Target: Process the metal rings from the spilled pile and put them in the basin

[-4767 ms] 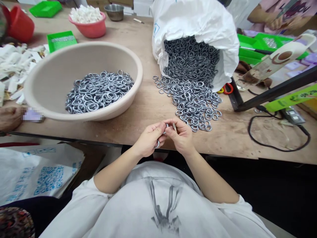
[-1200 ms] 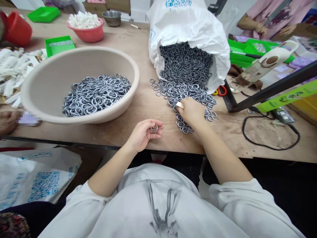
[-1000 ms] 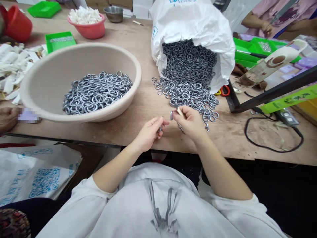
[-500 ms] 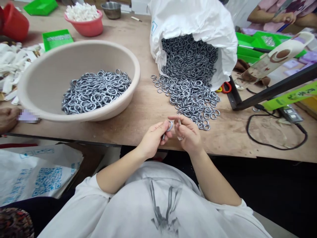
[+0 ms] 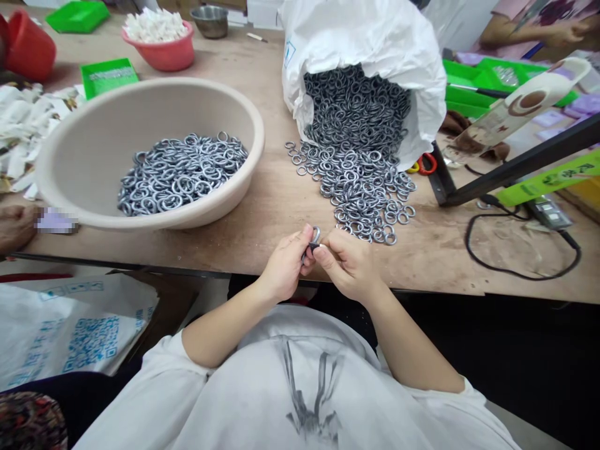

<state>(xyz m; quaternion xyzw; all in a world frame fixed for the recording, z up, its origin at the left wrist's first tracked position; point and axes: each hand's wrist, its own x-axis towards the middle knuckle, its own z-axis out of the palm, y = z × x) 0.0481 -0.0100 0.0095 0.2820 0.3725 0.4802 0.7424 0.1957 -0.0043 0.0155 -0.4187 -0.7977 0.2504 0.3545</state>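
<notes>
My left hand (image 5: 287,264) pinches a grey ring (image 5: 317,234) between thumb and fingers, just above the table's front edge. A dark piece (image 5: 313,246), perhaps a second ring seen edge-on, shows between my two hands. My right hand (image 5: 349,262) is closed, its thumb and curled fingers meeting right beside that dark piece; what they pinch is hidden. Behind my hands lies a pile of loose grey rings (image 5: 359,187), spilling from the mouth of a white sack (image 5: 365,37). More grey rings (image 5: 182,175) fill part of the large beige basin (image 5: 154,94) to the left.
A black metal frame (image 5: 515,162), a cable (image 5: 469,240) and red-handled scissors (image 5: 427,164) lie to the right. At the back stand a pink bowl (image 5: 162,55), a metal bowl (image 5: 210,22) and green trays (image 5: 110,76). Another person's hand (image 5: 17,228) rests at the left edge.
My right hand has moved left against my left hand and turned its back upward. The small pale loop seen in its fingers is out of sight. The ring has shifted slightly left.
</notes>
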